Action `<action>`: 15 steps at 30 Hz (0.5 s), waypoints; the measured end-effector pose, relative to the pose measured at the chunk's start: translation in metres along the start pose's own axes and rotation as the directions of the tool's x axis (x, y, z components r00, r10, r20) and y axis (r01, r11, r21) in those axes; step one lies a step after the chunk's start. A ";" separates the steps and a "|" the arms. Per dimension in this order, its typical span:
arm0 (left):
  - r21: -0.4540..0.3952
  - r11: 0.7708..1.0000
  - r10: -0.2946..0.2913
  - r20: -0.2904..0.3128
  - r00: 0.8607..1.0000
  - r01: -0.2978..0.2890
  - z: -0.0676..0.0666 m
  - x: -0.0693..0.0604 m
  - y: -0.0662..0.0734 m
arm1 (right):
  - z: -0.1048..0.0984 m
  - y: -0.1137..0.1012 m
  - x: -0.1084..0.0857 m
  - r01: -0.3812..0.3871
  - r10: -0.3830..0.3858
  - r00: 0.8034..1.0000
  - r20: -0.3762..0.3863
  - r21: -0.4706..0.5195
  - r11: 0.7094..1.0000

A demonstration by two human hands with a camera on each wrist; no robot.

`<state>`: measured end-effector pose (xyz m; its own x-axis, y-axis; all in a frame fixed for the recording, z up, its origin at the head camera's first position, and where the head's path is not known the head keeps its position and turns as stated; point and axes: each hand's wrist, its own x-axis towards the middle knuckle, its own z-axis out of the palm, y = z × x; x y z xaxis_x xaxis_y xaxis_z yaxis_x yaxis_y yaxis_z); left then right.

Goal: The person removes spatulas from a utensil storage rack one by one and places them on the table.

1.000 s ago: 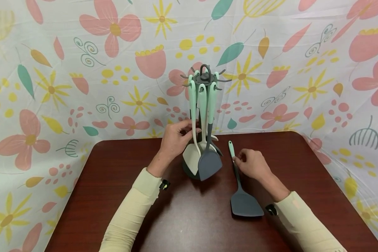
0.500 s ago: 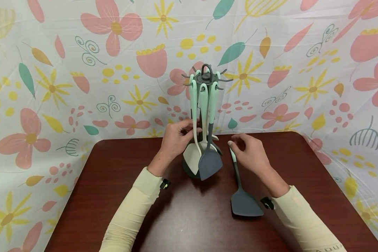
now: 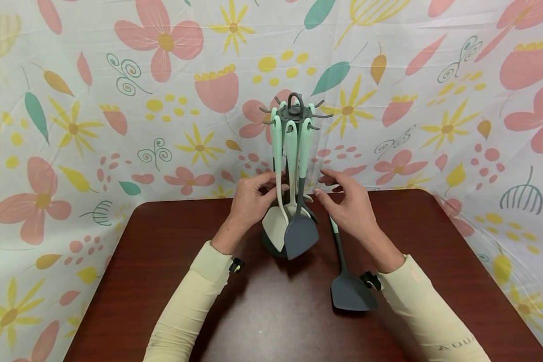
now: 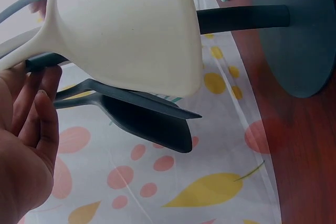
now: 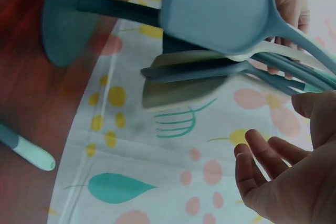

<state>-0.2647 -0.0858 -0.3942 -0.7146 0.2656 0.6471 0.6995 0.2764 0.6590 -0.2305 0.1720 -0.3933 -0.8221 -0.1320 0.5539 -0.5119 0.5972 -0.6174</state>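
A dark utensil stand point(image 3: 294, 111) is hung with mint-handled tools, among them a cream turner point(image 3: 275, 226) and a grey turner point(image 3: 302, 236) at the front. From the left, my left hand point(image 3: 249, 203) reaches in behind the cream one; in the left wrist view its fingers point(image 4: 46, 124) curl at the dark pole point(image 4: 244, 19). My right hand point(image 3: 350, 203) hovers just right of the hanging tools, fingers apart and loosely bent, holding nothing point(image 5: 299, 166). Below it a grey spatula point(image 3: 350, 293) lies on the table, its handle tip hidden by the hand.
The stand's round base point(image 4: 299, 40) rests on the dark red table point(image 3: 172, 281), near its back edge. Behind and at the sides hangs a white cloth point(image 3: 235, 30) with a flower and leaf print.
My right hand has left the handle of the lying spatula and moved up and left towards the stand. The left hand and the stand have stayed in place.
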 end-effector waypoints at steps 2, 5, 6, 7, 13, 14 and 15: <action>0.005 1.000 0.004 -0.002 1.000 -0.004 0.000 0.000 0.000 | 0.001 -0.004 0.003 0.011 -0.012 1.000 0.009 0.023 1.000; 0.011 1.000 0.008 -0.002 1.000 -0.008 0.000 0.000 -0.001 | 0.002 -0.008 0.006 0.026 -0.026 1.000 0.016 0.046 0.999; 0.011 1.000 0.007 -0.001 1.000 -0.007 0.000 0.000 -0.001 | 0.003 -0.010 0.007 0.031 -0.032 0.999 0.017 0.050 0.998; 0.012 1.000 0.004 -0.001 1.000 -0.004 0.001 0.000 -0.001 | 0.003 -0.011 0.008 0.036 -0.037 0.999 0.019 0.054 0.998; 0.010 1.000 0.000 -0.002 1.000 0.000 0.000 0.000 -0.001 | 0.008 -0.015 0.012 0.043 -0.046 0.998 0.039 0.077 0.996; 0.009 1.000 0.001 -0.002 1.000 -0.001 0.000 0.000 -0.001 | 0.009 -0.015 0.013 0.042 -0.045 0.998 0.043 0.082 0.996; 0.008 1.000 0.001 -0.002 1.000 -0.001 0.000 0.000 -0.002 | 0.010 -0.016 0.013 0.040 -0.044 0.998 0.047 0.086 0.995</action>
<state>-0.2659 -0.0862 -0.3952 -0.7140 0.2636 0.6487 0.7001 0.2836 0.6553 -0.2360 0.1534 -0.3816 -0.8095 -0.1954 0.5537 -0.5639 0.5210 -0.6407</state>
